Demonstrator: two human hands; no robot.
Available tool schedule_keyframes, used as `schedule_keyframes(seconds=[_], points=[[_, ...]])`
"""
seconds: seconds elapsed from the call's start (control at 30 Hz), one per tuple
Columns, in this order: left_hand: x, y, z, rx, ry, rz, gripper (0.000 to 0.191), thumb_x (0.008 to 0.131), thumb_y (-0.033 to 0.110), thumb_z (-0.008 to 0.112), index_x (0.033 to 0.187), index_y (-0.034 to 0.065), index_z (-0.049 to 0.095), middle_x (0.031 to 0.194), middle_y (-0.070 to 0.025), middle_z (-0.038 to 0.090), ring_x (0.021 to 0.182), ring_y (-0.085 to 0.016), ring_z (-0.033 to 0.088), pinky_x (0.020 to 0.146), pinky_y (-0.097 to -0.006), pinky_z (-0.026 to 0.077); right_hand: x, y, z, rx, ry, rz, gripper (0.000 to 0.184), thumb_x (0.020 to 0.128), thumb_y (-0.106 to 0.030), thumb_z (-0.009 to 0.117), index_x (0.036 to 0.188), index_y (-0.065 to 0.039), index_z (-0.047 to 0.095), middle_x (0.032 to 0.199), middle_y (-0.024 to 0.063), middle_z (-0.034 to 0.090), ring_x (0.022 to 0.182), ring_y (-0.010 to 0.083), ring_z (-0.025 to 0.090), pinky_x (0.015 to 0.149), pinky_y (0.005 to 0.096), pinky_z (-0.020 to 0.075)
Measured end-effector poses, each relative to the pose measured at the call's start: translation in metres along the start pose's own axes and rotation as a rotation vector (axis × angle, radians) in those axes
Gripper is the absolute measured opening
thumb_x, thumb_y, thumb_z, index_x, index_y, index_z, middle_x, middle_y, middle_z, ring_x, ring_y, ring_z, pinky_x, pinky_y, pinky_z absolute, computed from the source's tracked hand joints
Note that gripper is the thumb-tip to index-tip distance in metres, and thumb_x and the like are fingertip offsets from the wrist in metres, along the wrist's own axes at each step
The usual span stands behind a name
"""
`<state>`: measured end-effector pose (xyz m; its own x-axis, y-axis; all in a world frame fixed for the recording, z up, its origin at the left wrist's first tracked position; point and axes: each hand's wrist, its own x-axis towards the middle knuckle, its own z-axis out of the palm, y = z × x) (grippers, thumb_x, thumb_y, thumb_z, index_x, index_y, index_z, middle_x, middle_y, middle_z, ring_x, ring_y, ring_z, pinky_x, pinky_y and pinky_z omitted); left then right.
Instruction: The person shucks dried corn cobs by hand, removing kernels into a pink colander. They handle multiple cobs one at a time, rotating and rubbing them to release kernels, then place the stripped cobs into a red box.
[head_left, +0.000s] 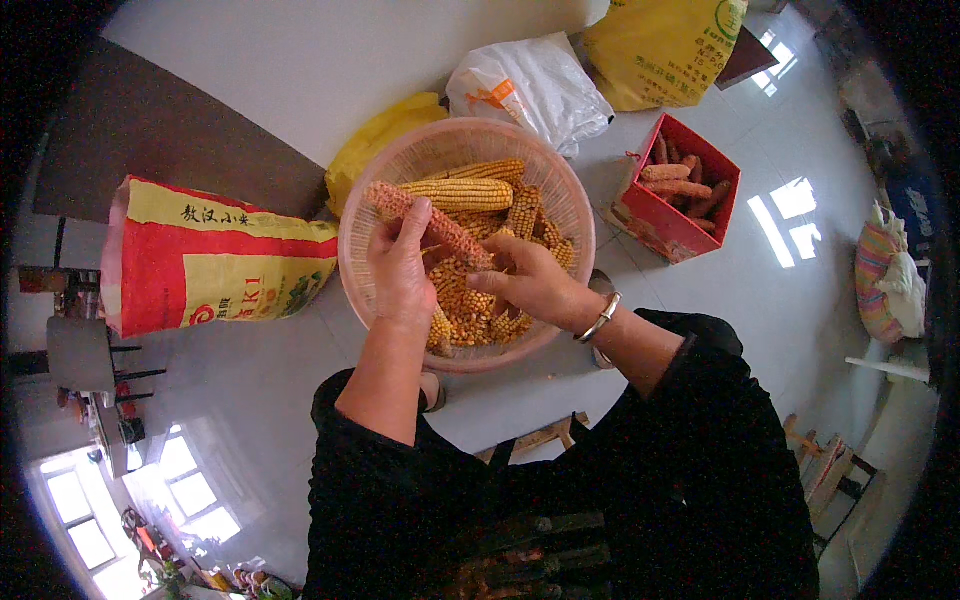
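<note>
A reddish, mostly bare corn cob (442, 225) lies slantwise above a pink plastic basket (582, 217). My left hand (401, 266) grips it along its length, with the thumb across the top. At its lower right end, the thumb and fingers of my right hand (536, 281) close around the tip; a metal bangle (602, 318) circles that wrist. Below my hands, loose yellow kernels (454, 296) fill the basket's bottom. Whole ears of corn (472, 193) rest at its far side, and other ears are partly hidden by my hands.
A red box (675, 240) holding several bare cobs (675, 184) stands to the right. On the left is a red and yellow sack (217, 259) with writing. A white plastic bag (529, 86) and yellow sacks (660, 52) lie beyond the basket. A wooden stool (551, 435) shows beneath me.
</note>
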<state>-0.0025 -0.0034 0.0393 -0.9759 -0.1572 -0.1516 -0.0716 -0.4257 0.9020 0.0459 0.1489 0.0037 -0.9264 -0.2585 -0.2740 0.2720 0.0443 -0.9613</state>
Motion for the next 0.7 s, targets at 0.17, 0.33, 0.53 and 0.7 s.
schedule_keyframes(seconds=[0.17, 0.33, 0.53, 0.7], points=[[-0.005, -0.008, -0.003, 0.137, -0.075, -0.112, 0.033, 0.086, 0.025, 0.071, 0.110, 0.0060, 0.059, 0.097, -0.0032, 0.062, 0.079, -0.014, 0.062, 0.061, -0.0280, 0.054, -0.006, -0.011, -0.006, 0.087, -0.094, 0.112, 0.036, 0.089, -0.030, 0.066, 0.105, 0.001, 0.060, 0.078, 0.0047, 0.063, 0.063, 0.0108, 0.059, 0.054, 0.0279, 0.0507], [-0.001, -0.020, -0.002, 0.204, -0.267, -0.240, 0.034, 0.088, 0.020, 0.069, 0.114, 0.0039, 0.055, 0.099, -0.0035, 0.061, 0.087, -0.012, 0.060, 0.075, -0.0290, 0.052, -0.009, -0.011, -0.009, 0.374, -0.016, 0.165, 0.029, 0.093, -0.030, 0.061, 0.102, -0.002, 0.062, 0.075, 0.0025, 0.060, 0.057, 0.0105, 0.056, 0.048, 0.0277, 0.0472], [0.000, -0.027, -0.009, 0.334, -0.285, -0.244, 0.031, 0.088, 0.017, 0.068, 0.112, 0.0028, 0.053, 0.100, -0.0043, 0.058, 0.088, -0.013, 0.058, 0.074, -0.0284, 0.053, -0.011, -0.011, -0.050, 0.901, 0.324, 0.132, 0.033, 0.095, -0.036, 0.057, 0.099, -0.003, 0.058, 0.081, 0.0038, 0.057, 0.063, 0.0138, 0.056, 0.056, 0.0272, 0.0489], [0.000, -0.024, -0.015, 0.330, -0.278, -0.238, 0.026, 0.091, 0.017, 0.065, 0.111, 0.0039, 0.055, 0.097, -0.0047, 0.057, 0.085, -0.013, 0.059, 0.069, -0.0279, 0.054, -0.017, -0.017, -0.097, 1.207, 0.672, 0.054, 0.039, 0.095, -0.042, 0.056, 0.100, -0.003, 0.055, 0.088, 0.0047, 0.057, 0.069, 0.0172, 0.057, 0.064, 0.0312, 0.0510]])
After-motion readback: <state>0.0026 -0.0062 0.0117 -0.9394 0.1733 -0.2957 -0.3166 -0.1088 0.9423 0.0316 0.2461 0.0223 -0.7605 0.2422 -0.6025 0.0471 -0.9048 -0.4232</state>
